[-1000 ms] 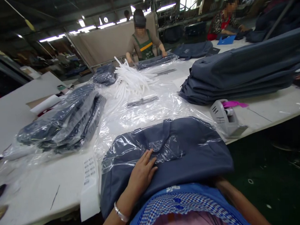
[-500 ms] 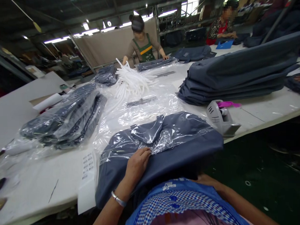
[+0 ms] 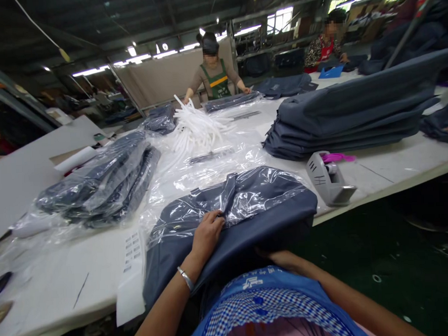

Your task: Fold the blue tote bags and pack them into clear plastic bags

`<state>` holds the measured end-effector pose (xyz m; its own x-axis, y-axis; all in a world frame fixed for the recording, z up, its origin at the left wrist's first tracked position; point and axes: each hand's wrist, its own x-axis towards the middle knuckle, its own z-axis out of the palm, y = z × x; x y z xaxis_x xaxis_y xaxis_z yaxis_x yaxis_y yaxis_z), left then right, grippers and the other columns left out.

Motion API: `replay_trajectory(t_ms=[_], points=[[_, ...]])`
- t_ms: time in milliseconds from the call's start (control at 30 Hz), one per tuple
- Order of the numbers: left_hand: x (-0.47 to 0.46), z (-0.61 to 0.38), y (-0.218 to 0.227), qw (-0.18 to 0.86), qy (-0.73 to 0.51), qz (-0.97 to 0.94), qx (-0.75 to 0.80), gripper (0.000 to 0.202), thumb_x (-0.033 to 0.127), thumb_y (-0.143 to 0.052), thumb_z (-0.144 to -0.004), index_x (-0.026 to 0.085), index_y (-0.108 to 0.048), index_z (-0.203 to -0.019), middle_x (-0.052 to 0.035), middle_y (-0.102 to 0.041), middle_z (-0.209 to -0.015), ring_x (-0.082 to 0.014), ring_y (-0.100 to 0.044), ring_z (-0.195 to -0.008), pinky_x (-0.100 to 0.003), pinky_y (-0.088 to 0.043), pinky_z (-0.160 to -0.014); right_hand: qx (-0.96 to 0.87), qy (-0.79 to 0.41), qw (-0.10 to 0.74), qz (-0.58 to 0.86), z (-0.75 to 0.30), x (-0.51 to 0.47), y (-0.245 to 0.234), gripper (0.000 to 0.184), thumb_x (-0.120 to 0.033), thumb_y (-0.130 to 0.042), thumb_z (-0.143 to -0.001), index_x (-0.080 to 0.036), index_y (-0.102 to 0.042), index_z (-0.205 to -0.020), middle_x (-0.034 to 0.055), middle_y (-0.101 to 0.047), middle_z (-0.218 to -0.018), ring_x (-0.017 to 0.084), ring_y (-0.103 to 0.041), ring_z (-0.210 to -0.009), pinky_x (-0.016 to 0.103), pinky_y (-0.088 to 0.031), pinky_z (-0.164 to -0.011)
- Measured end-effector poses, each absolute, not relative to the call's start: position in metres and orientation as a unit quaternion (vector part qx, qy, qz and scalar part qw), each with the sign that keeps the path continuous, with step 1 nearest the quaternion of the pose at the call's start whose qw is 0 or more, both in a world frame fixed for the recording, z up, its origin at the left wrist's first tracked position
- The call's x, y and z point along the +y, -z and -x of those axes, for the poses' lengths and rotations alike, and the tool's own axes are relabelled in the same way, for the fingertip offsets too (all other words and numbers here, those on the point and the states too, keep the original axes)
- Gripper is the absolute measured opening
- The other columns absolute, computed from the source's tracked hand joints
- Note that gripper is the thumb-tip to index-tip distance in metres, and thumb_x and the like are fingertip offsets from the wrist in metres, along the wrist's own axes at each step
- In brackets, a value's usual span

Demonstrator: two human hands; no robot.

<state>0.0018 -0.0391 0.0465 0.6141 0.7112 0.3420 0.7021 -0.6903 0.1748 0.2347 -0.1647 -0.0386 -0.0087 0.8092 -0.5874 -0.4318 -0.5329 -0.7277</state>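
A dark blue fabric bag [image 3: 262,231] lies at the table's front edge, its far half inside a clear plastic bag [image 3: 264,193] and its near half bare. A strap [image 3: 230,190] of the same blue shows under the plastic. My left hand [image 3: 207,233], a silver bangle at the wrist, rests on top with its fingers curled together at the plastic's near edge, beside the strap. Below the fabric bag's near side is my right hand [image 3: 274,255]. Its fingers are hidden there, so their hold cannot be made out.
Plastic-wrapped bags [image 3: 98,178] lie left, and a stack of unwrapped bags [image 3: 348,118] right. Nearer are a grey tape dispenser [image 3: 326,181] and a label sheet [image 3: 131,271]. White strips [image 3: 198,127] heap behind. One co-worker [image 3: 214,77] stands across the table, another [image 3: 325,49] far right.
My right hand has moved left under the fabric bag, whose right end has drawn in leftward. My left hand has slid slightly forward at the plastic's edge.
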Motion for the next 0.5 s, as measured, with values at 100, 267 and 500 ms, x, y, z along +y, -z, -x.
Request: replay_trajectory(t_ms=[100,267,500], points=[[-0.040,-0.002,-0.056,0.021,-0.217,-0.890,0.401,0.022,0.022,-0.044,-0.099,0.019,-0.065,-0.099,-0.0082,-0.065,-0.120,-0.0218,-0.057,-0.115,-0.036,-0.049,-0.101,-0.118,-0.732,0.470,0.478,-0.223,-0.161,0.044,0.073,-0.040,-0.090,-0.061,-0.021,-0.064,-0.126,0.0113,-0.066,-0.128,0.033,-0.062,-0.118,0.047,-0.050,-0.105],[-0.050,-0.004,-0.083,0.056,-0.152,-0.865,0.474,0.026,0.028,-0.039,-0.101,0.021,-0.064,-0.104,-0.0056,-0.073,-0.099,-0.0190,-0.068,-0.092,-0.029,-0.052,-0.083,-0.036,-0.762,0.487,0.425,-0.205,-0.155,0.048,0.077,-0.030,-0.091,-0.058,-0.029,-0.060,-0.128,0.0073,-0.072,-0.117,0.034,-0.067,-0.109,0.051,-0.055,-0.095],[-0.082,-0.004,-0.105,0.194,-0.076,-0.832,0.514,0.038,0.035,-0.037,-0.101,0.026,-0.058,-0.131,-0.0061,-0.072,-0.120,-0.0220,-0.069,-0.108,-0.033,-0.052,-0.092,-0.026,-0.777,0.509,0.370,-0.188,-0.136,0.031,0.052,-0.029,-0.084,-0.063,-0.027,-0.067,-0.112,0.0057,-0.074,-0.107,0.033,-0.067,-0.109,0.050,-0.054,-0.094]])
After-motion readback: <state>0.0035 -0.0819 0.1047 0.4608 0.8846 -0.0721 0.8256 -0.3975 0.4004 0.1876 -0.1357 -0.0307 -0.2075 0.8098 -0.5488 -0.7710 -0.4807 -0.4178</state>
